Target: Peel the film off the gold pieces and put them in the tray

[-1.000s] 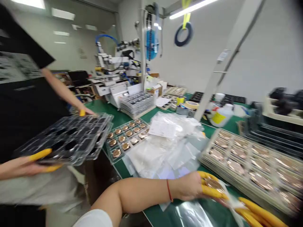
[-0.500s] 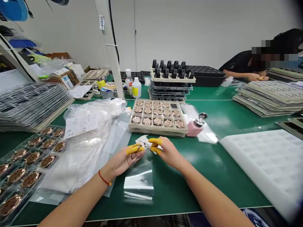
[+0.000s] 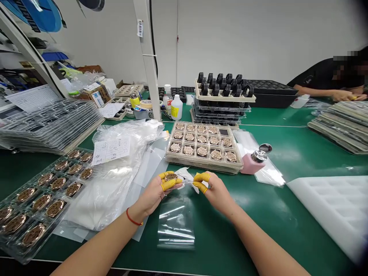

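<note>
My left hand (image 3: 161, 189), in yellow finger cots, is closed on a rose-gold watch head (image 3: 171, 177), its dial facing up. My right hand (image 3: 213, 188), also in yellow finger cots, is just to the right with thumb and forefinger pinched. Between the hands runs a thin clear plastic film (image 3: 187, 182), and its right edge meets the right fingertips. Behind the fingers lies crumpled white tissue (image 3: 184, 173), partly hidden. A clear plastic sheet (image 3: 176, 226) rests on the green table below the hands. Beyond them, a tray (image 3: 202, 163) carries several similar watch heads.
A pink pump bottle (image 3: 252, 163) with its metal lid raised stands right of the tray. White foam (image 3: 324, 199) lies at right. Plastic bags (image 3: 115, 191) and a clear tray of watch heads (image 3: 61, 212) fill the left. A co-worker (image 3: 324, 78) sits at the far right.
The watch head in my left hand has turned from edge-on to dial up. My right fingers have closed to a pinch at the film. The whole view has shifted, so things appear farther right.
</note>
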